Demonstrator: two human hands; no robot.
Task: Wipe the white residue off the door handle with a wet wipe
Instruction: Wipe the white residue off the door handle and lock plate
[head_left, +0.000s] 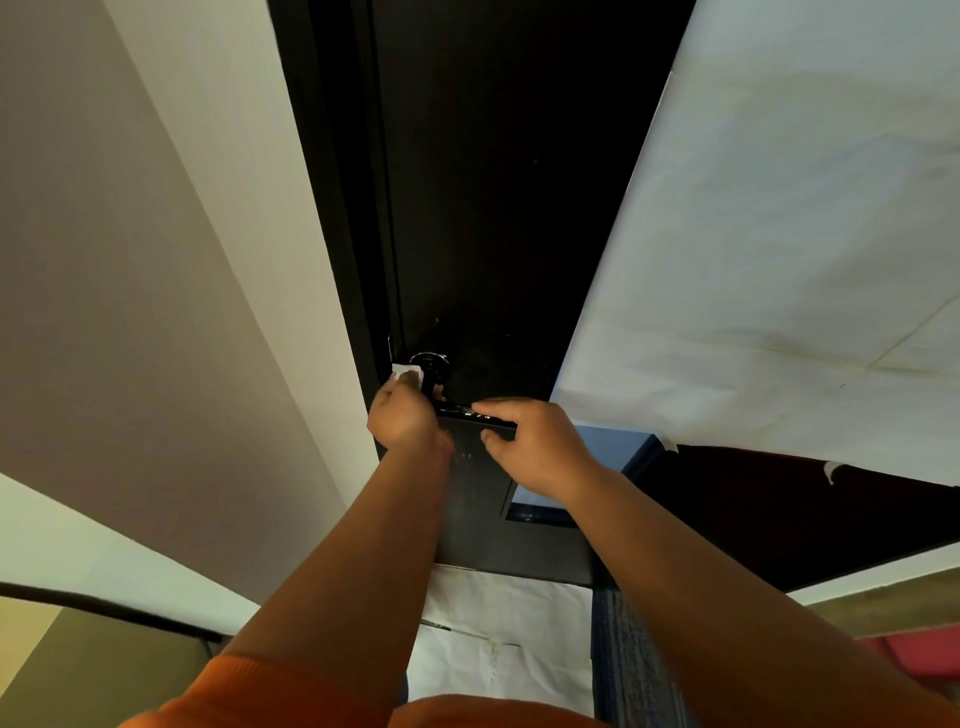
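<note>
**Both hands on the handle of a dark door**

A dark, almost black door (493, 208) fills the middle of the view. On its left stands a white frame, and beyond it a dull mauve wall (104, 260). On the right a large, wrinkled white paper sheet (779, 234) covers the surface beside the door, and its lower corner is held by tape.

The black door handle (467, 412) is a lever low on the door, below a round shiny plate. Small white specks show on the lever between the two hands.

The left hand (408, 415) has its fingers curled around a white wet wipe (408, 373) and holds it against the neck of the handle, near the door edge. The right hand (530, 441) grips the free end of the lever, with the fingers over it and the thumb under it. The two hands are near each other but do not touch.

Below, more white paper lies on the floor (493, 634), beside a strip of blue carpet (628, 654). Orange sleeves (234, 691) show at the bottom edge.
</note>
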